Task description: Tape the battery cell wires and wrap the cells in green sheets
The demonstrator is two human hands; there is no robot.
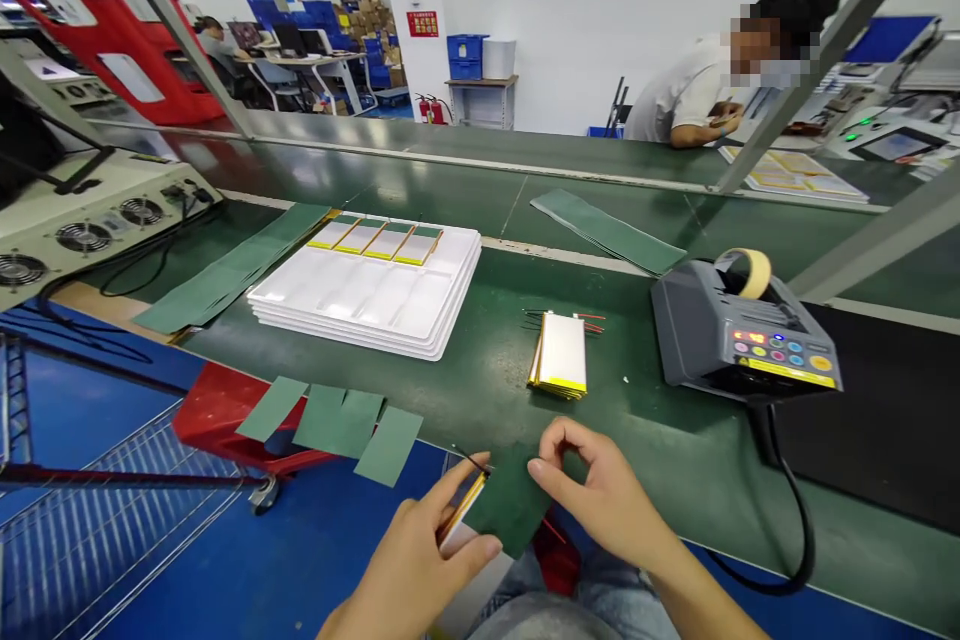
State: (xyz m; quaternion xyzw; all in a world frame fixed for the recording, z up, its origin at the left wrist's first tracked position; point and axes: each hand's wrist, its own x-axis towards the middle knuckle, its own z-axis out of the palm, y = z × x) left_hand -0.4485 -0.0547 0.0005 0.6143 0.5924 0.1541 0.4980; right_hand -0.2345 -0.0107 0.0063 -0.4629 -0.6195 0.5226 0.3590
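In the head view, the left hand [421, 552] grasps a battery [460, 516] near the bench [637, 445]'s front edge, thumb on the green sheet [511, 505] covering part of it, while the right hand [600, 490] pinches that sheet's edge, which would likely lie best kept smooth and square to the battery.

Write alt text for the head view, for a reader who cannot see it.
The left hand grips a flat battery cell while the right hand holds a green sheet over it. On the workbench beyond are stacked white trays, piled cells and a tape dispenser.
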